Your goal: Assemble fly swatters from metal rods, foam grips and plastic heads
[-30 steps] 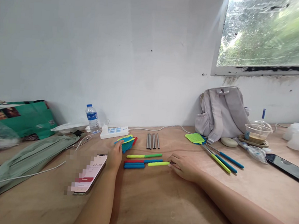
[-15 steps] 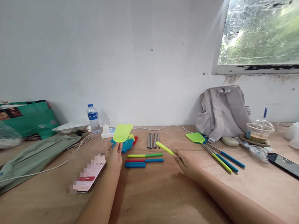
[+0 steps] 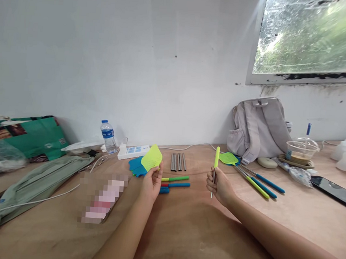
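My left hand is closed on the base of a yellow-green fly swatter head, holding it above a pile of blue swatter heads. In my right hand is a metal rod with a yellow-green handle; the handle points up and the bare rod end sticks out below my fingers. Between the hands, several metal tubes lie side by side. Nearer me are a green handle and blue handles, partly hidden by my left hand.
Swatters with long handles lie at right, before a grey backpack. A plastic cup and a dark phone stand and lie farther right. At left are a water bottle, a white power strip and a blurred phone.
My left hand has lifted the yellow-green swatter head off the pile and moved right. My right hand has turned its handle from slanting left to upright.
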A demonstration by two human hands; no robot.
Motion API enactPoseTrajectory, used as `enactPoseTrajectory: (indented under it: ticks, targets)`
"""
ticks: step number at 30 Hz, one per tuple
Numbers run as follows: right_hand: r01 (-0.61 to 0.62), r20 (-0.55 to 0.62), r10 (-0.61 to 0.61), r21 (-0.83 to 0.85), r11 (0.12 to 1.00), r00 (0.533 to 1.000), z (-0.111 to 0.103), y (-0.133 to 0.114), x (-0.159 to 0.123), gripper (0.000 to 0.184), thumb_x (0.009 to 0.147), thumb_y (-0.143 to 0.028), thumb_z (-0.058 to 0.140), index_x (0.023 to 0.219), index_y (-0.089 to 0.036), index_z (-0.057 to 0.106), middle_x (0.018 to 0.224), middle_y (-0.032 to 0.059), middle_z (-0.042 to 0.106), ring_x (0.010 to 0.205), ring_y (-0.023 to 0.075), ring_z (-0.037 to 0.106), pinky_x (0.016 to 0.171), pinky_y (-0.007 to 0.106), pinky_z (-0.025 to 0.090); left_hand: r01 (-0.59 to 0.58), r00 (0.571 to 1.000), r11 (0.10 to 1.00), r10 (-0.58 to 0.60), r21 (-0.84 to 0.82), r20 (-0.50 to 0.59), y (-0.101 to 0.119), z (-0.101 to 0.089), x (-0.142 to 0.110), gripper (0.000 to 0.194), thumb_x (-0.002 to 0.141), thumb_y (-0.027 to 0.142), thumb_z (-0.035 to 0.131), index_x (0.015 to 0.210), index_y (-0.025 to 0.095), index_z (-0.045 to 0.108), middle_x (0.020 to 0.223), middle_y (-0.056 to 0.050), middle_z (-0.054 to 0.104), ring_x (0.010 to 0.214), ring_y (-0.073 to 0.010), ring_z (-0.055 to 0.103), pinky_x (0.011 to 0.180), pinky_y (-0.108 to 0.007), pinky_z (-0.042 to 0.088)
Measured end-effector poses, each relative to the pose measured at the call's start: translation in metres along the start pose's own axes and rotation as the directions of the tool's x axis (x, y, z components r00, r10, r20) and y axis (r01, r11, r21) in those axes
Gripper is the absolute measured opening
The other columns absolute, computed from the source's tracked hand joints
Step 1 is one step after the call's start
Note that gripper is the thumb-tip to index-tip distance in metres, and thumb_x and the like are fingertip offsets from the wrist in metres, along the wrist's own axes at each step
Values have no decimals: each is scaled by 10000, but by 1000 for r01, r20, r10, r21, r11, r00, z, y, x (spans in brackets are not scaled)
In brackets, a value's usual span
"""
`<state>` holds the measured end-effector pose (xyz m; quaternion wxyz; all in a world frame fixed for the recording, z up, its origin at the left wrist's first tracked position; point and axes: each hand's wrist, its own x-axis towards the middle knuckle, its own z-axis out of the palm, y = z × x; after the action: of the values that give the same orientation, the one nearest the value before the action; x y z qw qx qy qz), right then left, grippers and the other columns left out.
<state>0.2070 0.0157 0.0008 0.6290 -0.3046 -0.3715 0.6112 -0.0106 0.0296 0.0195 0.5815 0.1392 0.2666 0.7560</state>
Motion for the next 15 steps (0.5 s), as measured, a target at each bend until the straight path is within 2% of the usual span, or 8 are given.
enactPoseTrajectory:
  ticks: [2, 4, 8, 11, 15]
  targets:
    - [14, 47, -16, 37, 999, 999, 0, 0, 0, 156, 749, -338, 494, 738, -204, 415, 575, -43, 553, 375, 71, 408, 389, 203, 329, 57, 998, 998, -58, 39, 21, -10, 2, -7, 179, 736, -20, 490, 704, 128, 586, 709, -31, 667, 743, -129, 661, 709, -208, 560]
    - [34, 65, -36, 32, 999, 997, 2, 1, -1, 164, 752, -340, 508, 723, -196, 434, 694, 13, 634, 504, 107, 508, 508, 248, 411, 76, 996, 994, -79, 79, 34, -18, 4, -13, 142, 728, 10, 540, 661, 127, 583, 641, -18, 649, 650, -118, 655, 645, -204, 565]
    - [40, 42, -43, 81, 996, 998, 7, 5, -6, 185, 718, -327, 596, 684, -188, 477, 781, 24, 659, 579, 101, 505, 526, 225, 420, 65, 995, 990, -74, 122, 69, -28, 4, -18, 110, 688, 8, 602, 668, 116, 606, 611, -9, 643, 537, -79, 615, 519, -149, 534]
    - [25, -13, -23, 166, 986, 1000, 10, 8, -11, 176, 648, -245, 687, 721, -184, 539, 713, -17, 622, 597, 84, 524, 549, 195, 454, 71, 992, 986, -86, 149, 95, -30, 4, -20, 111, 650, -5, 634, 675, 103, 618, 632, -19, 655, 554, -88, 618, 528, -163, 539]
    - [34, -103, -14, 200, 979, 995, 13, 9, -15, 193, 594, -189, 717, 700, -180, 557, 646, -31, 578, 613, 95, 561, 555, 193, 488, 83, 982, 975, -115, 208, 150, -33, 5, -26, 126, 598, 30, 694, 673, 105, 626, 646, -16, 661, 571, -98, 621, 546, -180, 543]
